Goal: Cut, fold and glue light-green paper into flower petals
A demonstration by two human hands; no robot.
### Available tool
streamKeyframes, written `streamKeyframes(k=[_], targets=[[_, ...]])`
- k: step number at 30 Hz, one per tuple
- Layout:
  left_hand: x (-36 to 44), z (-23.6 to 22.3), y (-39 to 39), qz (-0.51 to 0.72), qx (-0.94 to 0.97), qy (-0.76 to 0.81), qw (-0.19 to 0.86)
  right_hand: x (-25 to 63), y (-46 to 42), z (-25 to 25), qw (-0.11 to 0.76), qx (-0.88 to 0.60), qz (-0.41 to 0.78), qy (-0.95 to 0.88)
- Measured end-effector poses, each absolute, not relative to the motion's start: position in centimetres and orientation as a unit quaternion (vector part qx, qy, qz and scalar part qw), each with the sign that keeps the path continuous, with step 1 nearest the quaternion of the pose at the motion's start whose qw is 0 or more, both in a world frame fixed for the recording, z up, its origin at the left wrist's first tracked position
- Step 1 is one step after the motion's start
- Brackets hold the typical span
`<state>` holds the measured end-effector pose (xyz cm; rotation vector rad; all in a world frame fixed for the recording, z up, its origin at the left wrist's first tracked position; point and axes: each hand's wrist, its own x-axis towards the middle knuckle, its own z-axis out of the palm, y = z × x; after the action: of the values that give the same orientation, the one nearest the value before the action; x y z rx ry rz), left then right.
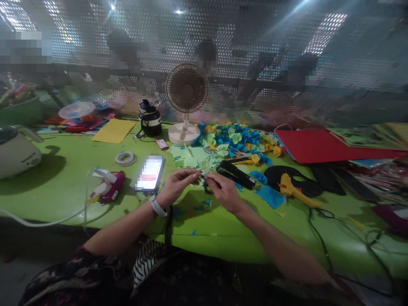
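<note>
Kettle [19,153] is the first thing at the left, yes?

— Yes, it is white, and it stands on the green tabletop [63,165]. Next comes a purple power strip [119,184] with white plugs in it. Behind this one lies a roll of tape [125,158].

— And what is near to the person's left hand [177,183]?

— Just beside it is a phone [149,173] with its screen lit. The left wrist carries a pale watch [157,206].

— How are the hands standing, apart or together?

— They come together, with the fingertips close to meeting. Left thumb and finger are pinched on a small piece [201,173], which is too small to name. It is between the two hands, in front of pale green papers [191,158].

— Does the right hand [225,193] also grip it?

— Its fingers bend toward the same spot, but one cannot tell if they are closed on it.

— What is more to the right?

— A black stapler [237,175] lies just beyond the right hand, with many folded paper flowers [237,136] behind. Further are a blue paper [270,196], a yellow glue gun [295,190] and, behind them, a red sheet [314,146].
</note>
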<state>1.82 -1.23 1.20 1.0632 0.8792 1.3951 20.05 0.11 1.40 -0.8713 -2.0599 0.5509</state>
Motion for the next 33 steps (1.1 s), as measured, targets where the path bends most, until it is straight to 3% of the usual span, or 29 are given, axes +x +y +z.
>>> streamKeyframes(k=[11,20,33], targets=[[1.6,0.7,-1.1,0.579,0.483,0.367,0.545,20.3,0.2,2.4,0.321,-0.338,0.363,-0.806],[1.7,0.7,-1.2,0.601,0.468,0.384,0.521,19.8,-0.1,0.7,0.384,-0.334,0.21,-0.835],[1.4,0.4,-1.0,0.574,0.493,0.359,0.547,20.0,0.1,1.3,0.356,-0.324,0.289,-0.828]])
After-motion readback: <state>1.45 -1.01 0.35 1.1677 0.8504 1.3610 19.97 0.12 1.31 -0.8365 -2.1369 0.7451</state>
